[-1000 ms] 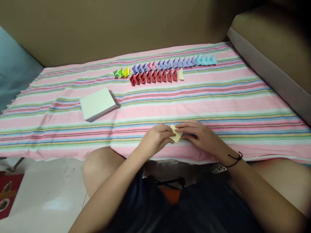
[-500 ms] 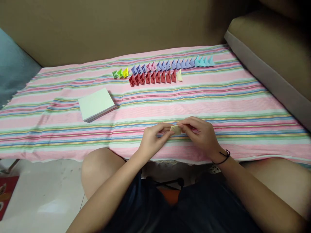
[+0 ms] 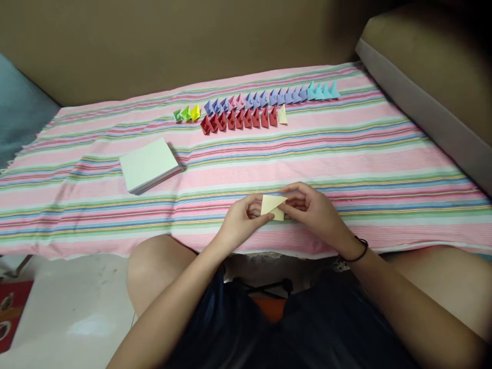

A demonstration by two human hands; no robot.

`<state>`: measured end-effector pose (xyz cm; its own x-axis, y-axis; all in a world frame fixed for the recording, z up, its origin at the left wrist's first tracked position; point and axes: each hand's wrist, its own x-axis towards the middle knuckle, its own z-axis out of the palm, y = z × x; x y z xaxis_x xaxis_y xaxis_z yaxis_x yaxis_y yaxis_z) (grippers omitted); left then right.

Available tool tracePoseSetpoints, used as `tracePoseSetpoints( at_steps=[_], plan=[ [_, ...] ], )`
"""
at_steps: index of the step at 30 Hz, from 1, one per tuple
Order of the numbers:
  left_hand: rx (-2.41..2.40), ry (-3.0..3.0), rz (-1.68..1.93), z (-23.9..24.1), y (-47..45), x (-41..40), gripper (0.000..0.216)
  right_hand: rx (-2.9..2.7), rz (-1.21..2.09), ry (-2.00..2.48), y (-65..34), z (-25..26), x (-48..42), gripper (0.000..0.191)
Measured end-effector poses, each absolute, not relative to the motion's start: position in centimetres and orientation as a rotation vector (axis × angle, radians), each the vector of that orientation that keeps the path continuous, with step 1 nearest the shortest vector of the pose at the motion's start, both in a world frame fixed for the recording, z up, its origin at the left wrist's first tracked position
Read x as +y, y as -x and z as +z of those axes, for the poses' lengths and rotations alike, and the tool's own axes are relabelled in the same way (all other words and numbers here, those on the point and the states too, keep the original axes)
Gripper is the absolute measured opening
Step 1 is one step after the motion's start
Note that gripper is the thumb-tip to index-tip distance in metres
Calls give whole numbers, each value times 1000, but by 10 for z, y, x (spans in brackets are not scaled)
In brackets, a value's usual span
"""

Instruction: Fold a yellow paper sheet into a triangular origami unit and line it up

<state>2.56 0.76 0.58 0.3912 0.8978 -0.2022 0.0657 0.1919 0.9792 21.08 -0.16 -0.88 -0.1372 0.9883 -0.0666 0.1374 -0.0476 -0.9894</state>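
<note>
Clock centred on the cream paper [image 3: 269, 202], twelve pointing away from the wearer.

Cream paper, one: folded, held over the near side of the striped cloth [image 3: 346, 148], a slanting flap across its face.

Left hand [image 3: 239, 221], at nine: clamped on the paper, thumb in front, I judge to steady it.

Right hand [image 3: 318, 212], at three: thumb at the flap's edge, probably to control that fold; I cannot tell how firmly the fingers behind grip.

Paper stack [image 3: 149, 164], at ten: squared, set aside, presumably for easy reach.

Folded pieces: green [image 3: 186, 114] and yellow [image 3: 195, 112] towards eleven, red [image 3: 239, 119] at eleven, one pale piece [image 3: 282, 115] at twelve, violet [image 3: 256, 100] and pink [image 3: 239, 101] behind the red, turquoise [image 3: 323, 91] at one; lined up, I suppose, by colour.
</note>
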Motion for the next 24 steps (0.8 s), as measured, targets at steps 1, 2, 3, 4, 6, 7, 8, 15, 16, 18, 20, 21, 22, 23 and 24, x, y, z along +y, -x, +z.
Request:
tracePoseSetpoints(
  at_steps=[1,2,3,4,6,7,8,15,16,18,20,21,22,23,24],
  plan=[
    [988,-1247,725,6,-25,8,32,-1425,1264,1296,-212,-9,-1,24],
    [963,-1240,701,6,-24,8,31,-1462,1235,1308,-212,-9,0,21],
    [948,-1226,688,6,-24,9,32,-1498,1208,1315,-213,-8,0,19],
    [943,-1211,687,7,-23,9,35,-1537,1185,1318,-214,-7,1,19],
    [954,-1199,697,7,-23,9,40,-1621,1155,1312,-215,-5,3,20],
    [970,-1214,705,7,-23,9,40,-1661,1143,1313,-214,-4,3,21],
    [992,-1249,713,6,-24,9,38,-1694,1123,1325,-214,-3,3,22],
    [1260,-1764,744,1,-26,5,29,-1651,900,1308,-203,-7,1,39],
    [1286,-1848,754,1,-25,6,29,-1663,878,1280,-202,-9,0,39],
    [1324,-1982,780,0,-23,7,28,-1728,763,1260,-200,-11,-1,35],
    [1332,-2062,788,-1,-21,10,29,-1812,609,1277,-199,-12,-2,25],
    [1324,-2089,780,-1,-20,11,29,-1849,550,1292,-198,-12,-2,20],
    [1307,-2106,767,-1,-19,12,28,-1885,516,1308,-198,-12,-3,16],
    [1287,-2111,755,-1,-18,14,28,-1921,500,1323,-198,-13,-4,13],
    [1272,-2097,753,-1,-17,15,27,-1957,490,1339,-198,-13,-5,10]
  ],
)
